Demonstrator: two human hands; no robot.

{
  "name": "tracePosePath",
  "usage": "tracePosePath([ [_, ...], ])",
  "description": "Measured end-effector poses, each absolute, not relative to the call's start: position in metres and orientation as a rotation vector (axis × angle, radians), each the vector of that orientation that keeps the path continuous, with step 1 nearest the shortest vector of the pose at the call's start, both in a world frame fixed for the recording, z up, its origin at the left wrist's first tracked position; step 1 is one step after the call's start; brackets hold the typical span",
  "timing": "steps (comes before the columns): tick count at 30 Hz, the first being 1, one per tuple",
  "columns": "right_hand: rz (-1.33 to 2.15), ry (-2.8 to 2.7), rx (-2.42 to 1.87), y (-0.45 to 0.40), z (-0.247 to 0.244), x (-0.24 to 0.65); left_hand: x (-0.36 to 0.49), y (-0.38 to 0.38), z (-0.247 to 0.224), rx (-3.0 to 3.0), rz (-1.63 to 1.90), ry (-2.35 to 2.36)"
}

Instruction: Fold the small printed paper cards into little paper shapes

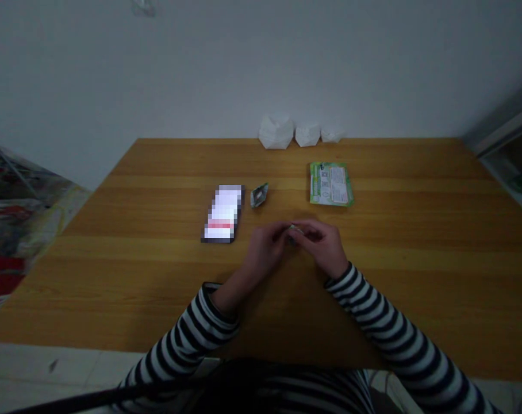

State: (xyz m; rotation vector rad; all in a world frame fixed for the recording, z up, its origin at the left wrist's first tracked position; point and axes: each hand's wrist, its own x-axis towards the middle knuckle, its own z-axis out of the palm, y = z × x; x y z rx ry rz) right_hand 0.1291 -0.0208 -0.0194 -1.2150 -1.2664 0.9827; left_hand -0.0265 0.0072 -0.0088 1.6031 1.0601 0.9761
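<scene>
My left hand and my right hand meet over the middle of the wooden table. Both are closed, fingertips pinching a small pale folded piece of paper or foil between them. Most of that piece is hidden by the fingers, so its exact kind cannot be made out. Beyond my left hand lies a small folded grey-green piece with a dark middle. A green and white printed packet rests flat, farther away past my right hand.
To the left of my hands lies a phone with a lit, blurred screen. Three crumpled white tissues stand along the table's back edge against the wall. Cluttered bags are off the table at the left.
</scene>
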Motion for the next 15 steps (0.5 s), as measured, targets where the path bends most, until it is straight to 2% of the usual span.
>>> tracePosePath([
  [15,1.087,-1.093,-1.114,-0.0175,-0.0286,0.1316,-0.0316,0.0022,-0.0126,2.131,0.835,1.027],
])
